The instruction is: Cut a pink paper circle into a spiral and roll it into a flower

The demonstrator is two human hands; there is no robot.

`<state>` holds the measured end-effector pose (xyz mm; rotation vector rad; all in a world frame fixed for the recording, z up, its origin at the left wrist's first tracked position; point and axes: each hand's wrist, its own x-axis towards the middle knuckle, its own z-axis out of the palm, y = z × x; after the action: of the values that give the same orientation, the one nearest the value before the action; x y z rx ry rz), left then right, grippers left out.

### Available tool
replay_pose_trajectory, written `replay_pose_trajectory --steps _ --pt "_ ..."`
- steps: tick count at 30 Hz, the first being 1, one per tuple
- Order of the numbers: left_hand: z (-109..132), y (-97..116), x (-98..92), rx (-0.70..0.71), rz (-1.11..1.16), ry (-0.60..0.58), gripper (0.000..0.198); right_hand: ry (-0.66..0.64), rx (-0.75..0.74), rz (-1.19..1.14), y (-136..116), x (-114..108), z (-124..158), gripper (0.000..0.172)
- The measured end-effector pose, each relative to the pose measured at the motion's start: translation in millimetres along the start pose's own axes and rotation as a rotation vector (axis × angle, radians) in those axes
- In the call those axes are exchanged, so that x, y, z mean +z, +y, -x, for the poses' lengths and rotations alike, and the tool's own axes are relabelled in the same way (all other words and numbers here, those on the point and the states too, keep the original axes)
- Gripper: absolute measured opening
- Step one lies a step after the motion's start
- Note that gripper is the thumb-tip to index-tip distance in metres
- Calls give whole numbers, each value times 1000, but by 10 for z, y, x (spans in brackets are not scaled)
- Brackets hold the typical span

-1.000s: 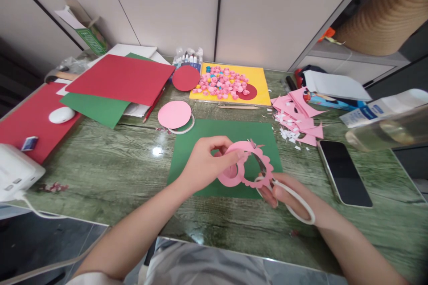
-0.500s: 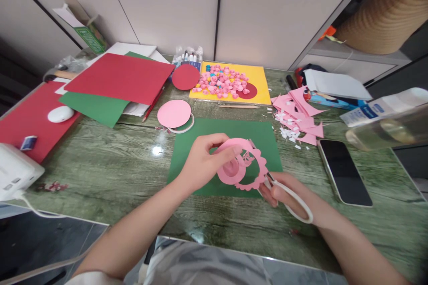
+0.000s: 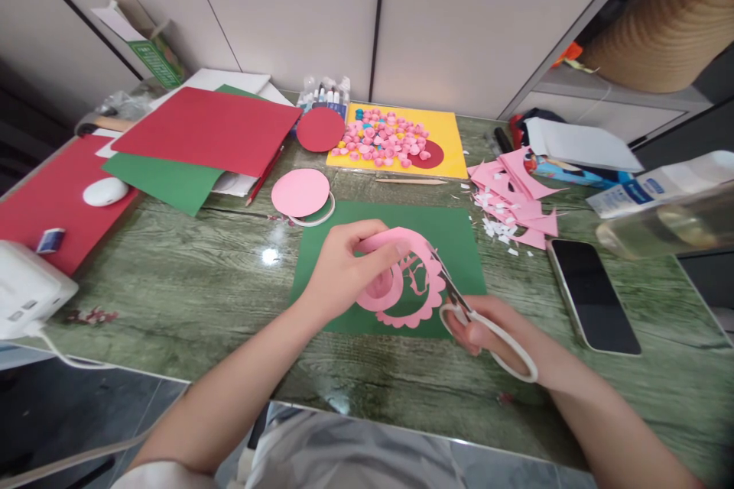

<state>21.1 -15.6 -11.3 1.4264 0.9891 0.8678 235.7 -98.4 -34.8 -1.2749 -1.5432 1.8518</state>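
Observation:
My left hand (image 3: 349,263) pinches a pink paper spiral (image 3: 421,313) between thumb and fingers. Its outer edge is scalloped along the right and lower side and smooth along the top. My right hand (image 3: 487,328) has its fingers in the handles of white-handled scissors (image 3: 519,359), whose blades lie at the spiral's upper right edge. Small pink paper scraps (image 3: 417,275) show inside the spiral's loop. Beneath the work lies a green paper sheet (image 3: 459,233) on the wood-patterned table (image 3: 229,283).
A pink disc (image 3: 301,192) overlaps a white ring. Pink rolled paper bits (image 3: 384,139) lie on a yellow sheet (image 3: 450,141). Pink offcuts (image 3: 516,202), a phone (image 3: 593,294) and a clear bottle (image 3: 659,228) are at right. Red and green sheets (image 3: 212,130) are stacked at left.
My left hand has shifted the pink spiral slightly left and turned it. The scissors' blades now show more fully along its edge; my right hand has stayed nearly in place.

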Motion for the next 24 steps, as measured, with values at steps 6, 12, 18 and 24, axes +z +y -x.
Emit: replay_pose_trajectory --steps 6,12,18,24 --pt "-17 20 -28 31 -17 -8 29 -26 31 16 -10 -36 13 54" --pt "-37 50 -106 40 -84 -95 30 -73 44 14 34 -87 44 53" --pt "-43 122 -191 25 -135 -226 33 -123 59 75 14 -140 65 52" --pt "-45 153 -243 25 -178 -308 31 -143 93 193 -53 -150 75 54"
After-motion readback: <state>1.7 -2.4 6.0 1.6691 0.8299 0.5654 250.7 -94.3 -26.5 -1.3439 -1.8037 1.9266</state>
